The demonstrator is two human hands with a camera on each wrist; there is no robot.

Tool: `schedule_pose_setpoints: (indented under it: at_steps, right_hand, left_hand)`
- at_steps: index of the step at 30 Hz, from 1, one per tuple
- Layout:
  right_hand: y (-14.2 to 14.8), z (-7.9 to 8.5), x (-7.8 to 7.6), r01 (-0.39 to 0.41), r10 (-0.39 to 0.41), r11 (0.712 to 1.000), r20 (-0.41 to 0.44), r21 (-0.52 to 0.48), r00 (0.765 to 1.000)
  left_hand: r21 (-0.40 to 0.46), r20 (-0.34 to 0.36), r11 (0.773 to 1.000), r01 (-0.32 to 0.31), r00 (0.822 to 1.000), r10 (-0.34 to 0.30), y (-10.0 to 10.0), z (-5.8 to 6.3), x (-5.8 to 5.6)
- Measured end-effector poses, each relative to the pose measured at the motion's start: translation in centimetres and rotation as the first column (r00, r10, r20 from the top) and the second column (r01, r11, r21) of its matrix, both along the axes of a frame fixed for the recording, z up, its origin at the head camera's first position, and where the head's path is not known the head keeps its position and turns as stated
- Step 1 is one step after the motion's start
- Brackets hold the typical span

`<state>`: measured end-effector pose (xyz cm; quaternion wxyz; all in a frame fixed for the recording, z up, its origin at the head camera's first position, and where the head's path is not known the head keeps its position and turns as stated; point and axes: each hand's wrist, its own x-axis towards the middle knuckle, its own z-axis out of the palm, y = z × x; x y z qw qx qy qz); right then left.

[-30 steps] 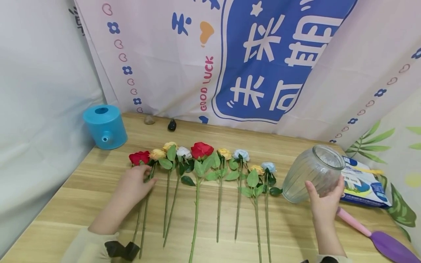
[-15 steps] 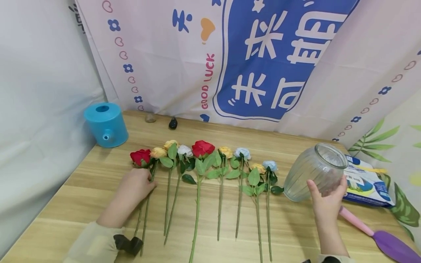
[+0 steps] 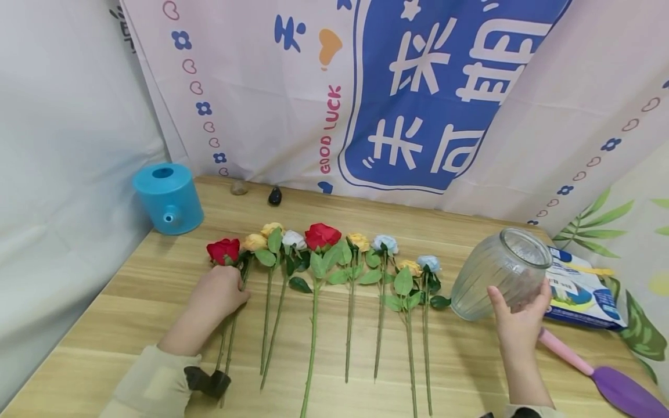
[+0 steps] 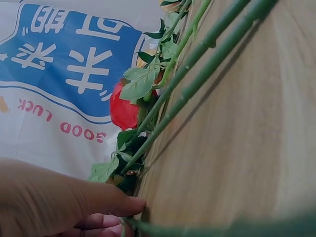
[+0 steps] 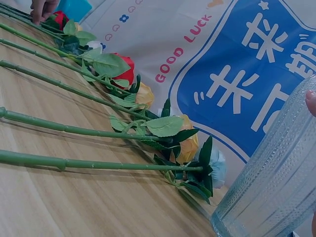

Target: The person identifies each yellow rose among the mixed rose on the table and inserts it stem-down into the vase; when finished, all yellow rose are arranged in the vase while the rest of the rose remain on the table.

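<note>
At the left end of a row of flowers, my left hand (image 3: pixel 218 295) is at the upper stem of a red rose (image 3: pixel 223 251). In the left wrist view the thumb and fingers (image 4: pixel 106 200) pinch a green stem (image 4: pixel 190 230) close to the table. My right hand (image 3: pixel 518 325) grips a ribbed clear glass vase (image 3: pixel 483 281) between thumb and fingers; the vase leans to the right, its mouth facing up and right. Beside the left hand lies a yellow rose (image 3: pixel 254 242). Nearest the vase is a pale blue rose (image 3: pixel 428 263).
More roses lie side by side on the wooden table (image 3: pixel 172 278), among them a white rose (image 3: pixel 294 239) and a large red rose (image 3: pixel 322 237). A blue watering can (image 3: pixel 175 203), two stones, a blue-white packet (image 3: pixel 582 299) and a purple trowel (image 3: pixel 624 392) surround them.
The left hand's fingers have closed in on the red rose's stem and the forearm has shifted slightly right. The right hand keeps holding the vase.
</note>
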<state>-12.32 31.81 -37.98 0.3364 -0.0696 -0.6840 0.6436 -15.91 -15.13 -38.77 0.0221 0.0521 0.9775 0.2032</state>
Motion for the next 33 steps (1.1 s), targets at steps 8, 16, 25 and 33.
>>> schedule_pose_setpoints:
  at_steps: [8,16,25,33]
  right_hand:
    - [0.0,0.0,0.0,-0.001,0.001,1.000,0.017,0.007,1.000]
    - [0.0,0.0,0.0,0.006,-0.007,1.000,0.026,0.009,1.000]
    - [0.0,0.1,0.0,0.011,-0.011,1.000,0.030,0.012,0.999]
    - [0.1,0.1,0.1,0.007,-0.007,1.000,0.041,0.014,0.999]
  left_hand:
    - [0.081,-0.063,0.996,-0.036,0.997,0.041,-0.7,-0.1,-0.3]
    - [0.229,-0.040,0.972,-0.045,0.998,0.056,-1.2,-0.2,-0.3]
    - [0.291,-0.048,0.956,-0.041,0.997,0.057,-1.2,0.5,0.3]
    - [0.255,-0.057,0.967,-0.023,0.998,0.038,-1.4,0.1,0.5]
